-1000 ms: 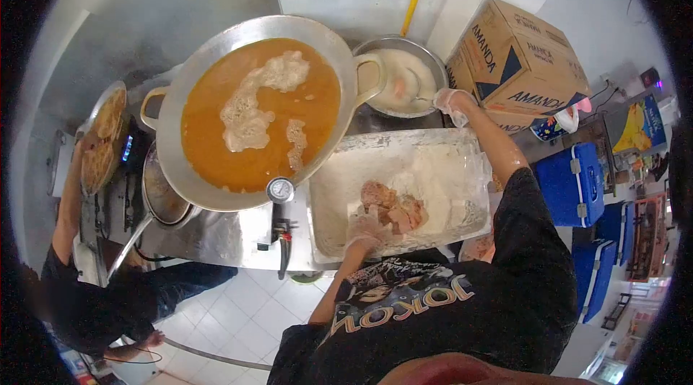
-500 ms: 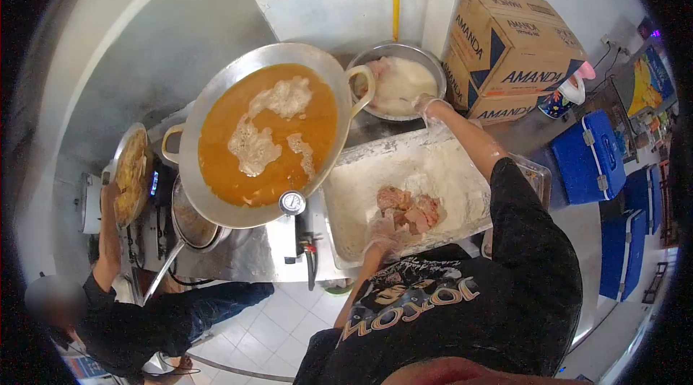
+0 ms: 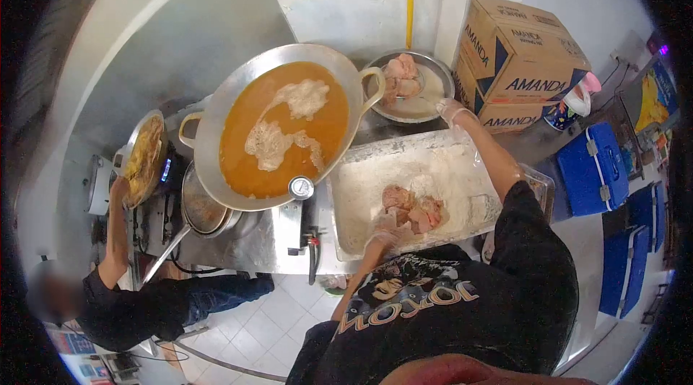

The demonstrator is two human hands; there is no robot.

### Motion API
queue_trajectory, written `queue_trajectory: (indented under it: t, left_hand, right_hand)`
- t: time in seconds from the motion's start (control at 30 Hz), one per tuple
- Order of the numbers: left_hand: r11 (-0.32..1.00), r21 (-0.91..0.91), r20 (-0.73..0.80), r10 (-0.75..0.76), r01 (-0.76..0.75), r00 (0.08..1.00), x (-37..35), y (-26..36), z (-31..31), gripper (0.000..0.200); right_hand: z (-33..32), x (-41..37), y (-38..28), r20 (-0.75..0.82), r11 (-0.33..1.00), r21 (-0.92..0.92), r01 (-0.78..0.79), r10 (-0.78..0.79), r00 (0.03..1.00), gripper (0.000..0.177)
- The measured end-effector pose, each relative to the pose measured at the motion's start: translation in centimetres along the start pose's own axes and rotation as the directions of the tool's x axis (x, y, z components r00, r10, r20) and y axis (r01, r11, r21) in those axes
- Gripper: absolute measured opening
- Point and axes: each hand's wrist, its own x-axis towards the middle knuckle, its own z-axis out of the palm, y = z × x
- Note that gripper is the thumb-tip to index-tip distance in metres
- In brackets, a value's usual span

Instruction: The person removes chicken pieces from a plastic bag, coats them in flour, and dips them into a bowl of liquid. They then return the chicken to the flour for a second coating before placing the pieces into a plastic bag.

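Note:
My left hand (image 3: 388,232), in a clear plastic glove, rests in a flour-filled metal tray (image 3: 346,241). Its fingers are apart and touch the near edge of some raw chicken pieces (image 3: 413,210), partly dusted with flour. Farther off, my right hand (image 3: 455,112), gloved too, has its fingers closed on the near right rim of a round metal bowl (image 3: 375,112). Cloudy pale liquid (image 3: 431,96) lies toward my hand in that bowl, while raw chicken (image 3: 402,75) shows on the far left side.
Left of the tray stands a large wok (image 3: 216,107) of foaming brown oil with a dial thermometer (image 3: 301,187). A strainer (image 3: 202,201) is beside it. Another person's hand (image 3: 118,189) is at a pan of food (image 3: 144,150). Cardboard boxes (image 3: 520,60) and blue coolers (image 3: 592,168) stand right.
The liquid in the bowl has shifted toward my right hand, baring more chicken. My right hand has come onto the rim; my left hand stays by the chicken. The view has moved slightly.

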Motion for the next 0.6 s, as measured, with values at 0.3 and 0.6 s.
queue_trajectory:
  t: [0.3, 0.6]
  left_hand:
    - [0.996, -0.063, -0.006, 0.057, -0.057, 0.998, 1.7, -0.4, 0.5, 0.055]
    - [0.980, -0.125, -0.020, 0.151, -0.153, 0.988, 5.1, -0.7, 0.5, 0.054]
  right_hand:
    - [-6.7, -2.7, -2.0, 0.270, 0.745, 0.537, -0.396, 0.294, 0.917, 0.022]
    - [-13.6, -4.9, -5.9, 0.271, 0.683, 0.588, -0.433, 0.338, 0.901, 0.025]
